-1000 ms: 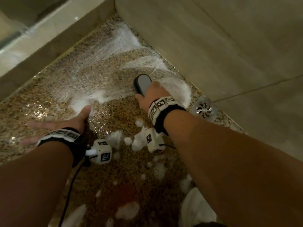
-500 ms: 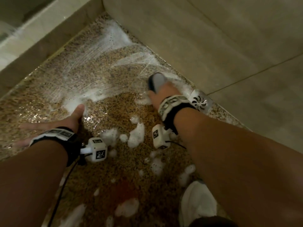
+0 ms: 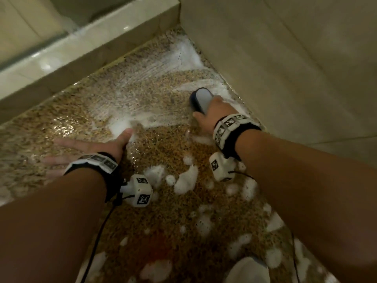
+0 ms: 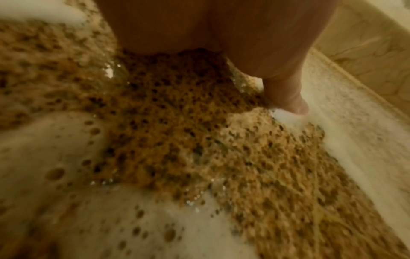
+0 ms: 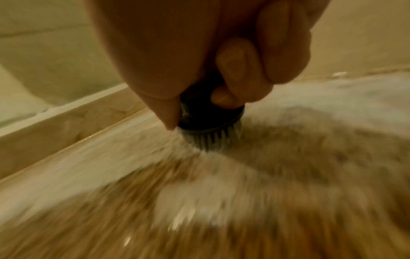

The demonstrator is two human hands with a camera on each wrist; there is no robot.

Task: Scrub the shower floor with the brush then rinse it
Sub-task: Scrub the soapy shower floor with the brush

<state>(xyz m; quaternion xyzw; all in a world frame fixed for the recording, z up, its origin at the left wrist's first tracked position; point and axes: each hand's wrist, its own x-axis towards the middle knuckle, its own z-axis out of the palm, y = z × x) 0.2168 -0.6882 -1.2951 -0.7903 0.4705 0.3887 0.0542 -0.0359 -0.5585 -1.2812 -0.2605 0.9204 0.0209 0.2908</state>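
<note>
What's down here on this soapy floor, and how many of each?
Hands: 2, left hand flat on floor, right hand gripping
Brush: 1
Wrist bands: 2
Marker cubes: 2
Total: 7

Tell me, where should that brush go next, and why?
Probably a short stroke toward the person, onto the barer speckled floor between the hands. The right hand grips the brush bristles-down by the wall, where foam streaks already show scrubbing; nearer, only loose blobs of foam lie.
</note>
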